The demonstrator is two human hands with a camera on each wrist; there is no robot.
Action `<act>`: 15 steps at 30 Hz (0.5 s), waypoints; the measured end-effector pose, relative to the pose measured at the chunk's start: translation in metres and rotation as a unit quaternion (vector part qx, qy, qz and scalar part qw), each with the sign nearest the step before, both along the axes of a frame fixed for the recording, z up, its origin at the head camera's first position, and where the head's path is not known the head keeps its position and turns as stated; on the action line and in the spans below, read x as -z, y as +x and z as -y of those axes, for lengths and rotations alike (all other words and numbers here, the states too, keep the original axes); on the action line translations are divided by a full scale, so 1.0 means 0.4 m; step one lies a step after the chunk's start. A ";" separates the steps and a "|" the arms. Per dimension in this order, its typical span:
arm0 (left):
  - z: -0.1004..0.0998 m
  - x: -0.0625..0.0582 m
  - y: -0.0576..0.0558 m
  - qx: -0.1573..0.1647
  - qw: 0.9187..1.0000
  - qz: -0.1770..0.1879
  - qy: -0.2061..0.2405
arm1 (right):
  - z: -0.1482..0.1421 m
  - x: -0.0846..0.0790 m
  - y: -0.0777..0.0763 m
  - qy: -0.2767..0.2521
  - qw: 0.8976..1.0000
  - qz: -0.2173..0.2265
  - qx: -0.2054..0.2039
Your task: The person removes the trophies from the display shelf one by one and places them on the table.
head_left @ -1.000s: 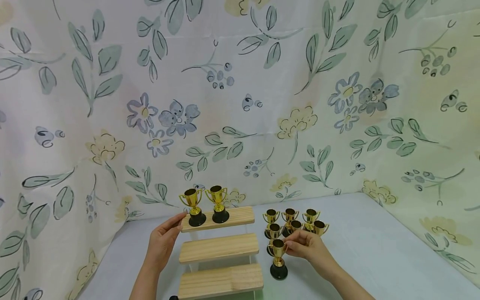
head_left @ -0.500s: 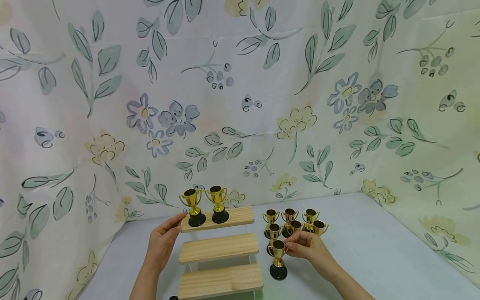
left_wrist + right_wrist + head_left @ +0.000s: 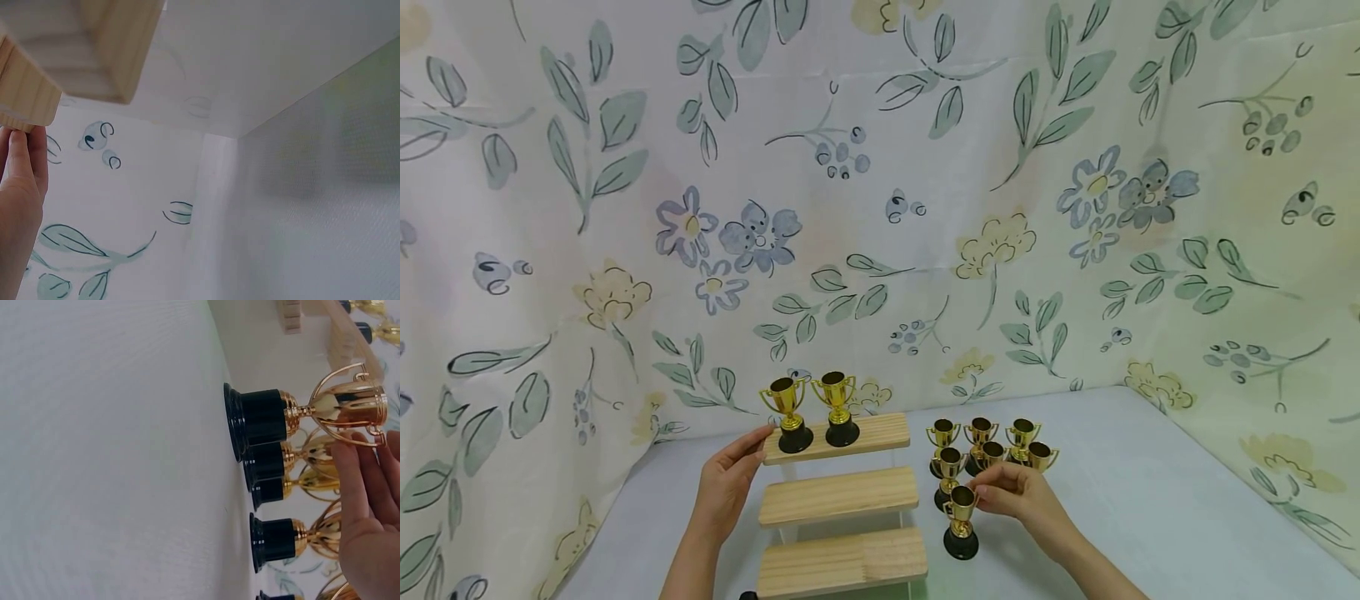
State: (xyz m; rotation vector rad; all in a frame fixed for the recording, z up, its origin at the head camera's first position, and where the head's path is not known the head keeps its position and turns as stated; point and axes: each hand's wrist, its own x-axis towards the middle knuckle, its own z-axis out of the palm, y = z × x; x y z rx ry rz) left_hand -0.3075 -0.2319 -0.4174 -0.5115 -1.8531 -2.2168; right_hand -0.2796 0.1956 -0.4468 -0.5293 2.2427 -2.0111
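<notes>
Near the front right, my right hand [image 3: 1030, 504] pinches one side handle of a small gold trophy cup [image 3: 961, 508]. This trophy stands upright, its black base right at the tabletop; the right wrist view shows the fingertips at the handle by the cup's rim. My left hand [image 3: 724, 487] pinches the left end of the top wooden shelf board [image 3: 880, 432]. Seen from below in the left wrist view, the fingers [image 3: 22, 156] meet that board's end. Two more trophies, a left one [image 3: 787, 404] and a right one [image 3: 837, 398], stand on the top board.
Below the top board are a middle board [image 3: 842, 496] and a lower board [image 3: 827, 562], on clear supports. Several trophies [image 3: 950, 467] cluster on the table behind my right hand, partly hidden by it. A small black object [image 3: 748, 596] shows at the bottom edge. Floral cloth [image 3: 850, 208] hangs behind.
The trophy in my right hand has shifted slightly right and turned a little, bringing its left handle more to the front. My left hand and the shelf trophies have stayed in place.
</notes>
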 end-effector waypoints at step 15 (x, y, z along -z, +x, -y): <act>0.000 0.001 -0.001 0.002 1.000 0.003 0.001 | 0.009 -0.019 0.000 0.003 0.999 -0.034 0.024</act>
